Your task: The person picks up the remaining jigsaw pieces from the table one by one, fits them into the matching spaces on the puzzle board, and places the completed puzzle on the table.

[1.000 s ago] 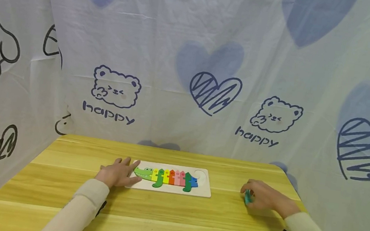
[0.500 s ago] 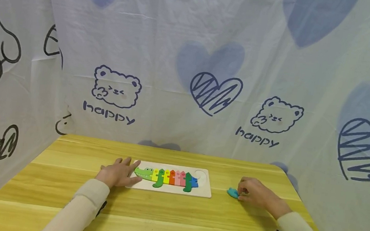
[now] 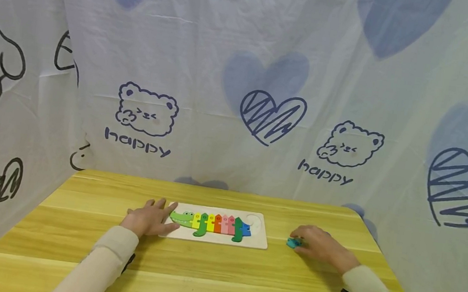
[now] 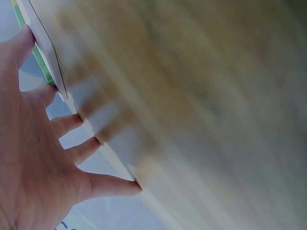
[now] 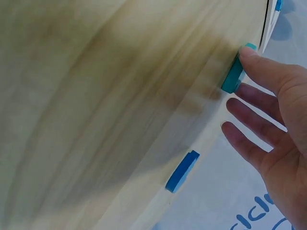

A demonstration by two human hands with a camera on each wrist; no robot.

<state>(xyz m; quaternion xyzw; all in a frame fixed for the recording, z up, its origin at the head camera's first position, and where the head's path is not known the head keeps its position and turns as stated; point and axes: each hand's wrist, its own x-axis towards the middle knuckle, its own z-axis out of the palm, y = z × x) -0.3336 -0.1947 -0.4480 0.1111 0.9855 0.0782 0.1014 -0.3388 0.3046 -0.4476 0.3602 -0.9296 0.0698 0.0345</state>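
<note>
In the head view a white puzzle board (image 3: 210,238) bears a crocodile of several coloured pieces, with a light green head (image 3: 182,218) and a bare round recess at the right end. My left hand (image 3: 146,219) lies spread at the board's left end, thumb and index finger touching it. To the right of the board, my right hand (image 3: 319,244) pinches a teal puzzle piece (image 5: 234,72) between thumb and index finger, low at the tabletop; the remaining fingers stand loosely apart. In the right wrist view a blue piece (image 5: 182,171) lies on the table beyond that hand.
A yellow wood-grain table (image 3: 201,277) carries everything. White cloth (image 3: 205,133) printed with hearts and bears hangs behind it and at both sides.
My right hand has moved left toward the board. The teal piece, mostly covered by the hand at first, has turned and now shows at its fingertips. The left hand has stayed put.
</note>
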